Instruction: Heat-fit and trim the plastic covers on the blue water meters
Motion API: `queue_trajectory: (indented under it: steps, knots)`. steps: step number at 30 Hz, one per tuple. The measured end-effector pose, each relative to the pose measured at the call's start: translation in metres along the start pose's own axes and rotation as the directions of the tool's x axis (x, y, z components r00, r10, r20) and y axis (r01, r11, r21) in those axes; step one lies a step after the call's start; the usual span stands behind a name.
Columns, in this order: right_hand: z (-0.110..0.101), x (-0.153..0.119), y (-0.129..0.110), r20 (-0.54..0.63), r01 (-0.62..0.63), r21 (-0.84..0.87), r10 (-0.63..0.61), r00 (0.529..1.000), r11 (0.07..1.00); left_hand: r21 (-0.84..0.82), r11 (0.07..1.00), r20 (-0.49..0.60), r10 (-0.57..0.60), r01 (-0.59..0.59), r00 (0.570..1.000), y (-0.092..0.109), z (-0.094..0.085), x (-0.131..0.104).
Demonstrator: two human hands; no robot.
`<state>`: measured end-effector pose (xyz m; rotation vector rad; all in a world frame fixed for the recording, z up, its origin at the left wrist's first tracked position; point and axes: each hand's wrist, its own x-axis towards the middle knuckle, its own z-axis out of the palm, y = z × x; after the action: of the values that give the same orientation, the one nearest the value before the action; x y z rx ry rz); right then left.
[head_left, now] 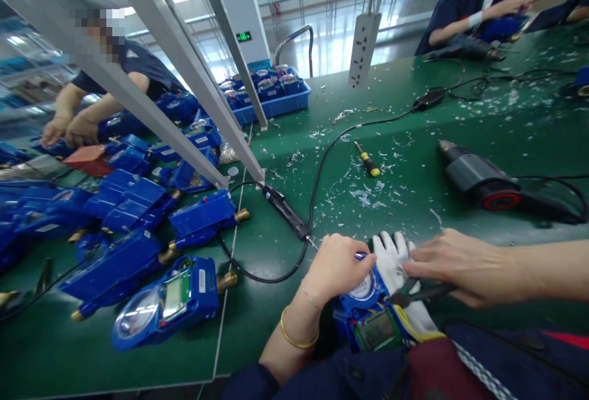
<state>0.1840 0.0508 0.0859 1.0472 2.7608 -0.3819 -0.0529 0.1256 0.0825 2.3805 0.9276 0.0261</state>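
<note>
Left hand point(341, 267) clamped on this meter point(341, 319), right hand point(464, 265) round the pliers point(431, 292), I'd go easy by that display point(376, 330), lol.

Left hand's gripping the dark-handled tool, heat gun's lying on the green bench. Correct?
Not quite: in the head view the right hand grips the dark-handled tool; the left hand is at the blue meter. The heat gun does lie on the green bench.
</note>
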Motion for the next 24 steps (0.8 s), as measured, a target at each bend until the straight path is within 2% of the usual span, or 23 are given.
queue_trajectory:
  steps: [3, 7, 10, 14, 18, 21, 24]
  knots:
    - [-0.009, 0.000, -0.005, -0.013, 0.021, -0.065, -0.022, 1.000, 0.998, -0.018, 1.000, -0.029, 0.005, -0.006, 1.000, -0.001, 0.000, 0.001]
    - [-0.022, 0.000, -0.015, -0.089, 0.044, -0.250, -0.069, 0.994, 0.967, -0.080, 0.996, -0.048, 0.032, -0.036, 0.998, -0.005, 0.001, 0.001]
    - [-0.025, 0.002, -0.019, -0.136, 0.072, -0.306, -0.118, 0.984, 0.949, -0.124, 0.992, -0.041, 0.030, -0.035, 0.999, -0.008, 0.002, 0.000]
    - [-0.023, 0.001, -0.020, -0.169, 0.075, -0.300, -0.130, 0.977, 0.951, -0.180, 0.983, -0.030, 0.018, -0.023, 0.999, -0.010, 0.002, 0.001]
    - [-0.020, -0.003, -0.015, -0.192, 0.095, -0.281, -0.153, 0.969, 0.955, -0.225, 0.972, -0.022, 0.066, -0.070, 0.998, -0.012, 0.002, 0.002]
    - [-0.020, -0.004, -0.008, -0.152, 0.125, -0.196, -0.156, 0.976, 0.973, -0.254, 0.963, -0.010, 0.089, -0.089, 0.996, -0.013, 0.002, 0.003]
    - [-0.021, -0.003, -0.001, -0.041, 0.146, -0.084, -0.150, 0.988, 0.986, -0.254, 0.962, -0.017, 0.102, -0.103, 0.995, -0.014, 0.002, 0.003]
